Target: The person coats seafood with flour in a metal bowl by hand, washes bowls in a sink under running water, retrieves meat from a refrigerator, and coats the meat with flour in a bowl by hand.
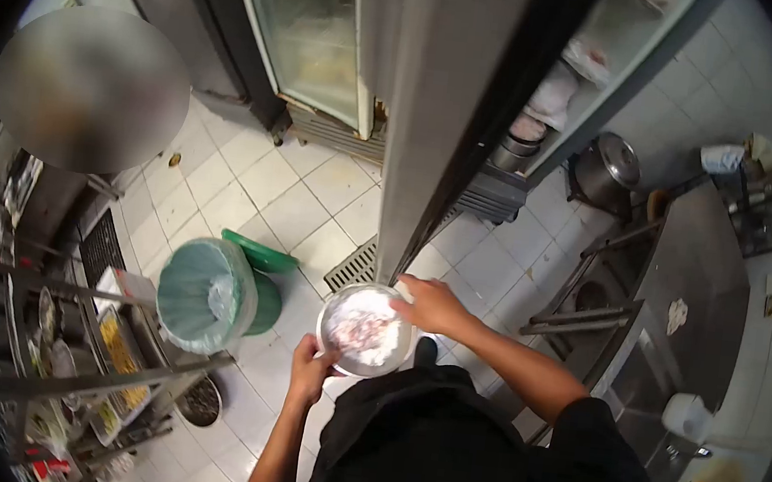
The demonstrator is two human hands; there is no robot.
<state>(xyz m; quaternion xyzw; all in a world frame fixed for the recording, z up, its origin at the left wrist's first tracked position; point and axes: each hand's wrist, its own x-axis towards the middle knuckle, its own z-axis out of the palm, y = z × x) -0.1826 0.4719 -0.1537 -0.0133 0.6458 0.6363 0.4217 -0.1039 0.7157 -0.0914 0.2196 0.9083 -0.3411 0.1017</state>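
Note:
A round metal bowl (327,336) is held in front of my body at about waist height. Inside it lies a white, powdery or creamy mass (378,342) with pinkish-brown pieces showing through; I cannot tell what it is. My left hand (308,369) grips the bowl's near left rim, thumb on top. At the far right rim, my right hand (431,304) is closed on the edge, with the thumb over the inside and the fingers close to the grey refrigerator door (435,133). The fingers under the bowl are hidden.
A green bin with a bag (202,292) stands at left, its green lid (258,252) beside it. Shelves with food containers (125,355) line the left. At right are a lidded pot (609,161) and steel sink counter (684,272). A floor drain (352,264) lies ahead.

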